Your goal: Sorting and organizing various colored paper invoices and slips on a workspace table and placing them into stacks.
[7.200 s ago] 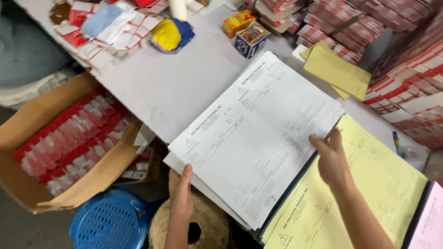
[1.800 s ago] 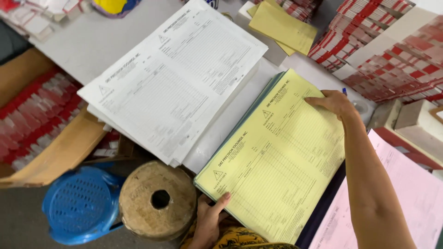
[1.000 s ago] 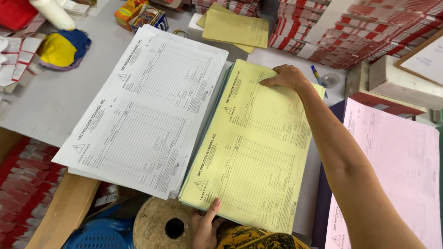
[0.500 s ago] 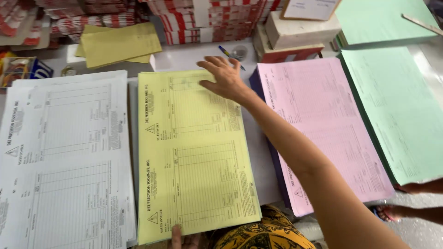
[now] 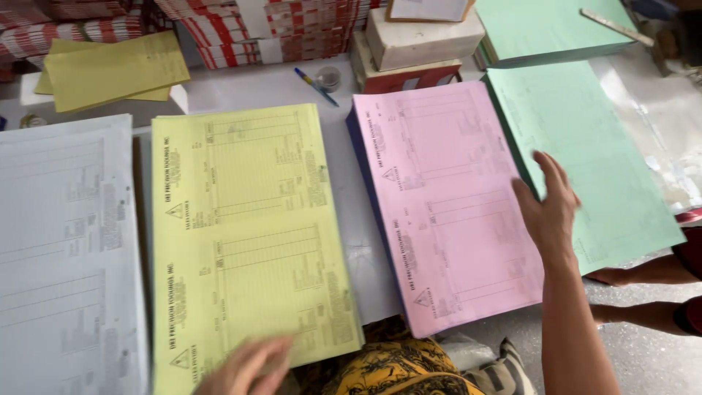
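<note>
Four stacks of printed forms lie side by side on a white table: white (image 5: 66,256), yellow (image 5: 248,234), pink (image 5: 446,205) and green (image 5: 592,161). My right hand (image 5: 550,208) hovers with fingers spread over the seam between the pink and green stacks, holding nothing. My left hand (image 5: 245,366) rests, blurred, on the near edge of the yellow stack, fingers on the top sheet.
Loose yellow sheets (image 5: 110,69) lie at the back left. A blue pen (image 5: 316,86) and a tape roll (image 5: 329,77) sit behind the yellow stack. Red-and-white printed bundles (image 5: 263,29) and boxes (image 5: 420,44) line the back. Another person's arm (image 5: 643,274) shows at right.
My right hand has left the top of the yellow stack and swung right to the pink and green stacks. The view has followed to the right.
</note>
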